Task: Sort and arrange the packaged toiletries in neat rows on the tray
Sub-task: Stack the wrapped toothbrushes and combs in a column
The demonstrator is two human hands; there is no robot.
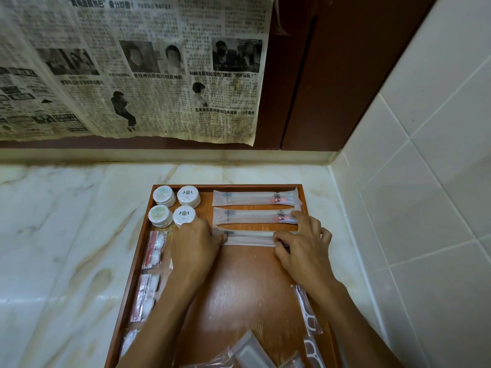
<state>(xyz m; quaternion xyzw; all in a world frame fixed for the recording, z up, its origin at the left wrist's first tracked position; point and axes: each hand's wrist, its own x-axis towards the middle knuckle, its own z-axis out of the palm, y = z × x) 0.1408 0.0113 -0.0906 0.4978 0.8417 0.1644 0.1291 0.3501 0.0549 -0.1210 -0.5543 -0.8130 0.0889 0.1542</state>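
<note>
Squaring a third toothbrush packet (248, 239) under the two already laid, the person has both hands low over the wooden tray (265, 282). The left hand (195, 245) is curled with its fingertips pinching the packet's left end; the right hand (301, 244) pinches the right end between thumb and bent fingers, while its forefinger stretches up and rests on the second toothbrush packet (255, 216). The first toothbrush packet (256, 197) lies along the far rim, and all three sit close and roughly parallel.

That stretched forefinger is the likeliest source of trouble: if the right hand shifts while it still presses the second packet, the finished row could skew. The wrap looks thin and slippery (it already bunches at the pinched ends), so a push from one end alone may buckle the packet rather than slide it.

The left wrist hovers just beside the four round soaps (175, 208), and a careless withdrawal could knock the nearest out of its square. Along the left rim lie the cotton-bud sachets (155, 248), partly under the forearm, and a dragged arm could fan them. Unsorted packets (247, 349) and the floss picks (309, 320) wait near the front edge, close enough for an elbow to sweep them off.
</note>
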